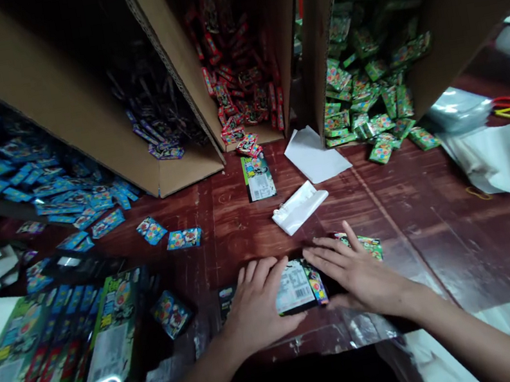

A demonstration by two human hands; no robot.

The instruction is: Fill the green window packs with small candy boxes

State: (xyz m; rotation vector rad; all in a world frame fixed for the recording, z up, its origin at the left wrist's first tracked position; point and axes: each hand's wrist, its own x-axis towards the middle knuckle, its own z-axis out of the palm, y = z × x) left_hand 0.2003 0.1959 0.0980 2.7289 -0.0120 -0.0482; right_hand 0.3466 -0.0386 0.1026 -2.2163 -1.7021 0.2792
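Both my hands rest on a dark red wooden table [416, 216] near its front edge. My left hand [258, 304] lies flat, fingers stretched out, on the left part of a small pack [296, 285] with a white barcode label. My right hand [353, 269] lies flat beside it, fingers spread, touching the pack's right end and covering part of a green packet [370, 246]. Neither hand grips anything.
Open cardboard boxes at the back spill blue packets [54, 192], dark packets [160, 135], red packets [239, 96] and green packets [368, 107]. A labelled pack [258, 177], white paper [315, 155] and a white wrapper [299, 207] lie mid-table. Bagged packs [67, 353] lie left, plastic bags [508, 155] right.
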